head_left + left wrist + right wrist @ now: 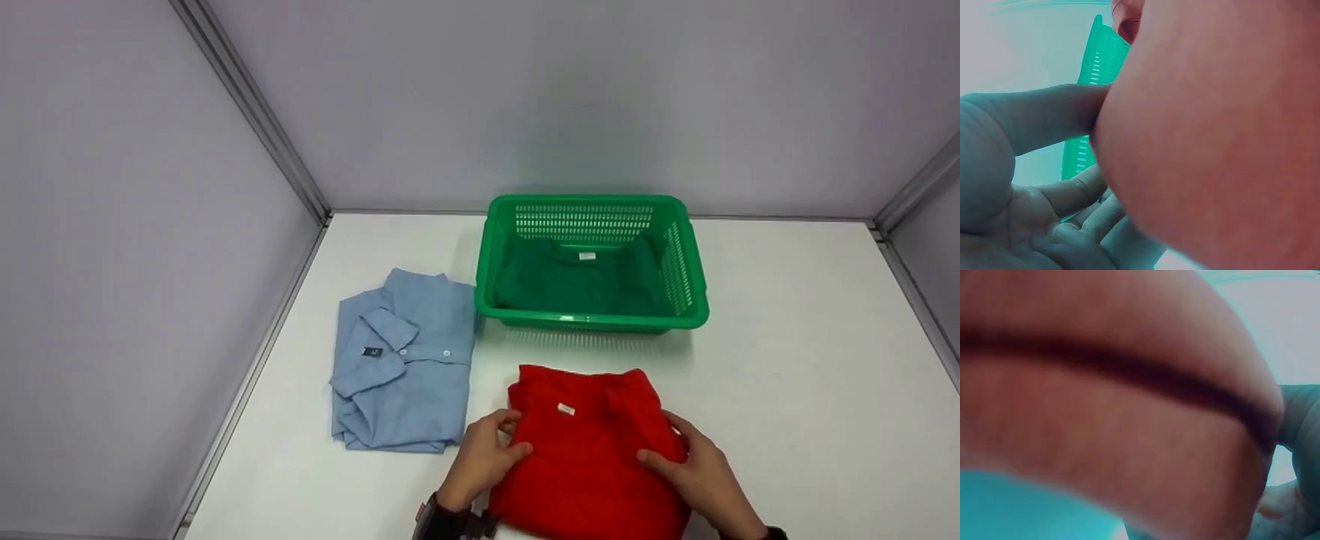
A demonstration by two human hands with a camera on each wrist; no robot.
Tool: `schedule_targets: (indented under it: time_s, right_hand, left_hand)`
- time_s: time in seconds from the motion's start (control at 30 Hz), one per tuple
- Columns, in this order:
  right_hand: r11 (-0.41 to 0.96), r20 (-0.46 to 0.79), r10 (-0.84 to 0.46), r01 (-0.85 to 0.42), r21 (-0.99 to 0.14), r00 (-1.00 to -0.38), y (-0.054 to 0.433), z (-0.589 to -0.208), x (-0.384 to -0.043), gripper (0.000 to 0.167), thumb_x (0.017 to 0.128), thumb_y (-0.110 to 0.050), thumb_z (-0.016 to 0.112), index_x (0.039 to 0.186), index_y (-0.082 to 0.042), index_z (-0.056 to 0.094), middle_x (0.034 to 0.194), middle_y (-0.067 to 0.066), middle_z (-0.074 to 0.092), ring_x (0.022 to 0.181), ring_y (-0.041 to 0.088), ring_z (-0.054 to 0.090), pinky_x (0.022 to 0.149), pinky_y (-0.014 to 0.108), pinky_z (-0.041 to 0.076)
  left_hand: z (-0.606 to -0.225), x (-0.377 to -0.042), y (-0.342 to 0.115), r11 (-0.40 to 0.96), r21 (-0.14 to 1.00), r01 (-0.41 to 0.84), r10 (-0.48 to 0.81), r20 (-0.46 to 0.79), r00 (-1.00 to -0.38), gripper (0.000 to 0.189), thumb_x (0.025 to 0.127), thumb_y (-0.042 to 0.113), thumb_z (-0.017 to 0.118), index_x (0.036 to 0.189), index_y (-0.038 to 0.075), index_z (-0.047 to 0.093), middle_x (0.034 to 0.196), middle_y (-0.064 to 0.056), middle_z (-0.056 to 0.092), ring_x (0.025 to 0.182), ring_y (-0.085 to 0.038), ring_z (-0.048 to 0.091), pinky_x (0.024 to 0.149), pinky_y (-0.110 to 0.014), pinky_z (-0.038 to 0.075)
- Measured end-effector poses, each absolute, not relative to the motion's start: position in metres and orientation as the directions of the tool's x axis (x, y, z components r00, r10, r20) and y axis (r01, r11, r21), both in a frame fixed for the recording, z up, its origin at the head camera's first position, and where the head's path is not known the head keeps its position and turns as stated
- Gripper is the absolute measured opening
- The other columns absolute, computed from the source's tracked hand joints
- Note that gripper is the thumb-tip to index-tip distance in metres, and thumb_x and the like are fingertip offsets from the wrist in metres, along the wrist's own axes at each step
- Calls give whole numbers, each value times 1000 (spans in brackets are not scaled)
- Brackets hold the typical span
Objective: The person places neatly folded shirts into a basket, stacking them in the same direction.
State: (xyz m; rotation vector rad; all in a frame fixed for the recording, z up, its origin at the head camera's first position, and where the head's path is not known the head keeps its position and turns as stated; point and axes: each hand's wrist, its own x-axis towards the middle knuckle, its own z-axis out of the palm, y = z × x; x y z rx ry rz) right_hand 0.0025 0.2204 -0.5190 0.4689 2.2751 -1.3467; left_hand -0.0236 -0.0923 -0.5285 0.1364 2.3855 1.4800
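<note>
A folded red garment (585,457) with a small white label near its upper edge fills the front middle of the head view. My left hand (480,457) grips its left side, thumb on the near face and fingers partly behind the cloth. On the opposite side my right hand (701,476) pinches the fabric, thumb on top and fingertips at the outer edge. The cloth (1202,140) bulges close to the camera in the left wrist view, beside the thumb (1050,115). Folded layers (1117,433) cover most of the right wrist view and hide much of that hand.
A green plastic basket (592,321) stands beyond the red garment. A dark green garment (570,281) with a white label lies inside it. To the left, a folded light-blue button shirt (427,397) lies on the white table (810,375). Pale walls (600,105) enclose the back and sides.
</note>
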Motion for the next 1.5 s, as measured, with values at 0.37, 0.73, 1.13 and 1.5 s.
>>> schedule_targets:
  time_s: [0.37,0.73,1.13,1.5]
  right_hand:
    - [469,-478,49,443,-764,-877,229,-493,2,97,92,-44,81,163,-3,31,140,24,60,105,23,68,88,44,65]
    - [502,-358,29,323,-802,-933,237,-465,-4,97,95,-44,78,166,-3,26,143,26,59,111,26,66,88,40,64]
    - [538,-158,37,153,-829,-987,240,-442,-25,90,97,-39,77,167,-8,29,137,25,63,111,31,67,81,26,58]
    - [545,34,67,7,-838,-997,241,-430,-52,83,97,-34,77,165,-10,35,127,20,66,107,24,62,80,14,53]
  left_hand:
    - [-495,-23,-97,328,938,-114,266,-208,-941,48,92,6,77,137,-3,64,109,-14,68,85,-28,78,77,-42,65]
    - [-477,-32,-92,351,936,29,276,-74,-958,47,94,5,74,140,-4,62,114,-19,67,89,-29,78,79,-34,64]
    - [-463,-59,-81,334,923,191,269,101,-958,47,93,-1,72,138,-7,62,118,-24,69,90,-33,77,82,-36,64]
    - [-444,-86,-74,321,917,236,244,161,-956,46,97,1,69,143,-2,60,125,-21,68,99,-30,76,90,-40,63]
